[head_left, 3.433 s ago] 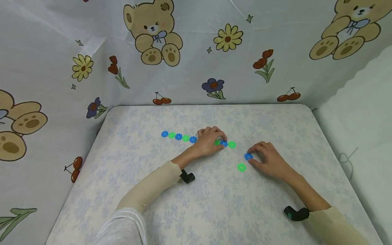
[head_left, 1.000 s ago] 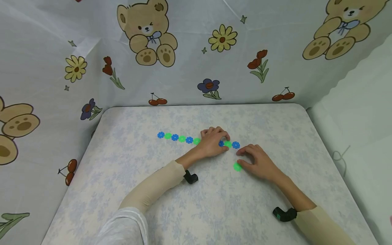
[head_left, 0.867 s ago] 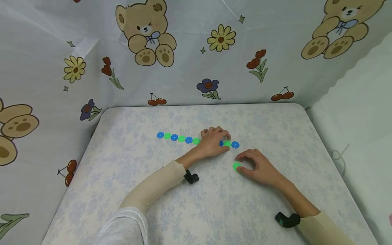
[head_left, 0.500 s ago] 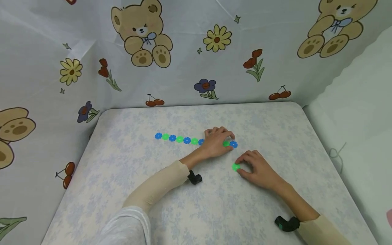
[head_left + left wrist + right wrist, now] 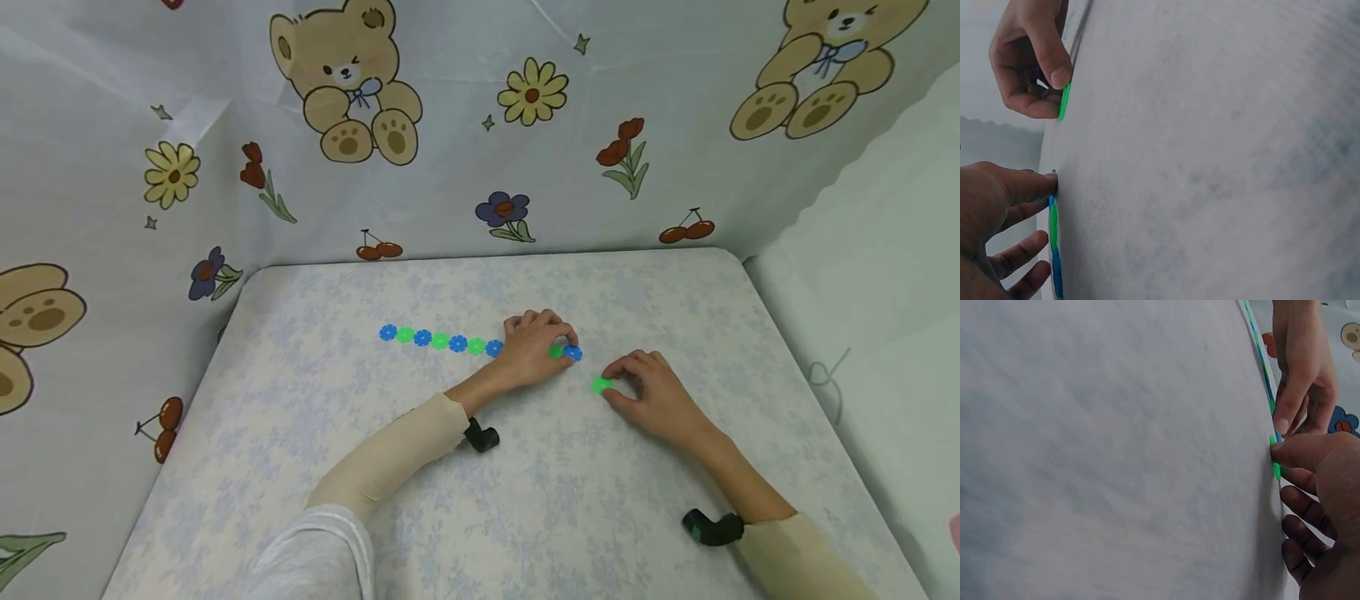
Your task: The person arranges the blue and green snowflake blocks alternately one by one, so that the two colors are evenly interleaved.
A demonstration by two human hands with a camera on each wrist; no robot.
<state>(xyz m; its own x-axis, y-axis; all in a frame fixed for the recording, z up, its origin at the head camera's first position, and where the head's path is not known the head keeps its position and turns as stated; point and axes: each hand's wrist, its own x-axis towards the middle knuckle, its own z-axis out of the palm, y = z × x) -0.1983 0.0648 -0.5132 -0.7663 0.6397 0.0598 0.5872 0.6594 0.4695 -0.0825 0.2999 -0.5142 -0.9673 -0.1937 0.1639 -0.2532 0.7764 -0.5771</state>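
A row of flat, notched snowflake building discs, alternating blue and green, lies across the table. My left hand covers part of the row and pinches the blue disc at its right end between thumb and index finger. In the left wrist view that blue disc stands in line with a green one. To the right, my right hand pinches a loose green disc by its edge. A short gap separates this green disc from the row's end.
The table has a pale blue-mottled cover. Behind it hangs a white cloth printed with bears and flowers. Black wrist cameras sit at the left wrist and right wrist. A thin cord lies beyond the right edge.
The blue disc from my right hand joined the row's end. My right hand then took the loose green disc and moved it up and right. My left hand shifted right to the end blue disc.
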